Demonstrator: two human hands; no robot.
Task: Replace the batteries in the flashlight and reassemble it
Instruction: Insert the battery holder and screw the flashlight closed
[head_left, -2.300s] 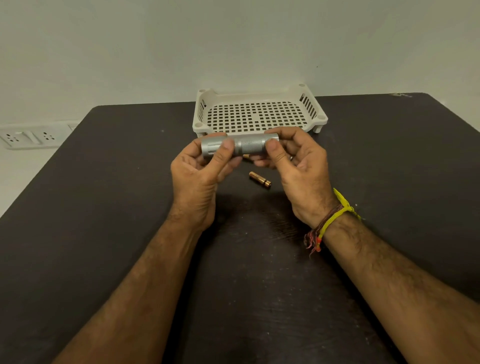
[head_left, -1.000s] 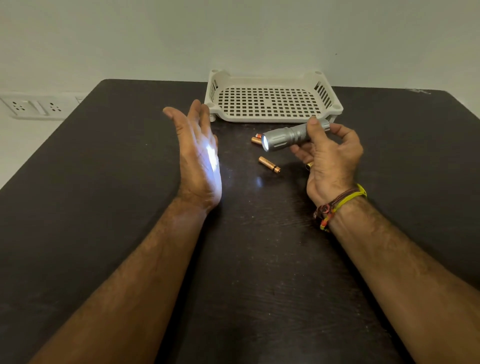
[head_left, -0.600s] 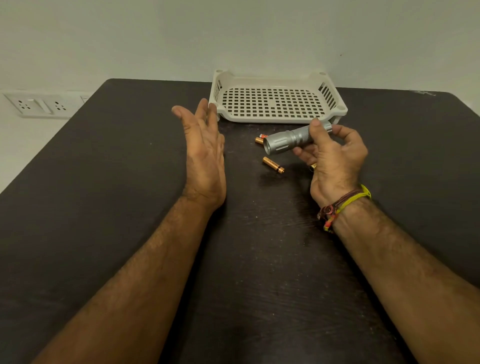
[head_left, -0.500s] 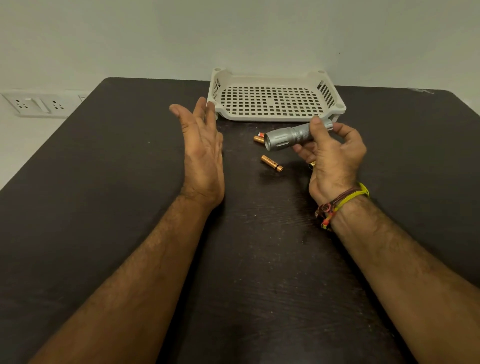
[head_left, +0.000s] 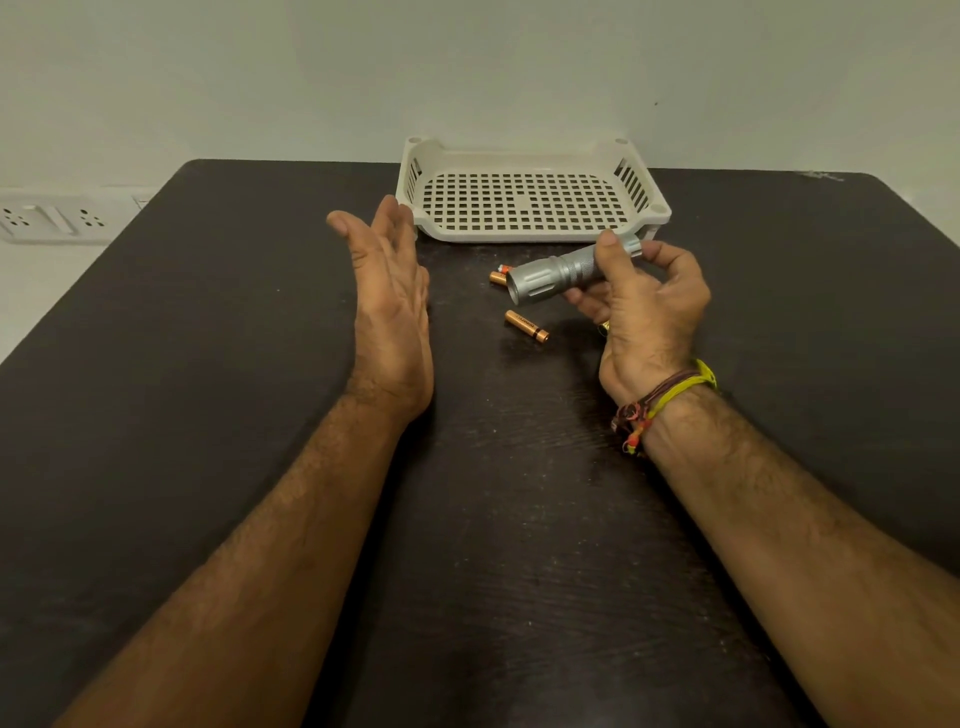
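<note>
My right hand (head_left: 644, 317) grips a silver flashlight (head_left: 558, 273) by its rear half, thumb on top, lens end pointing left toward my left hand. The lens is dark. My left hand (head_left: 389, 301) stands on edge above the table, palm facing the flashlight, fingers straight and slightly apart, holding nothing. One copper-coloured battery (head_left: 526, 326) lies on the table just below the flashlight head. The end of another battery (head_left: 497, 277) shows behind the flashlight head. A small gold piece (head_left: 603, 327) peeks out under my right fingers; I cannot tell what it is.
A white perforated plastic tray (head_left: 644, 195) sits at the far middle of the dark table (head_left: 208, 364), just beyond both hands. A wall socket strip (head_left: 47, 221) is on the wall at the left, past the table's edge.
A second ago the flashlight was lit and threw a bright spot on my left palm; now the beam is off. Both hands have barely moved since.
</note>
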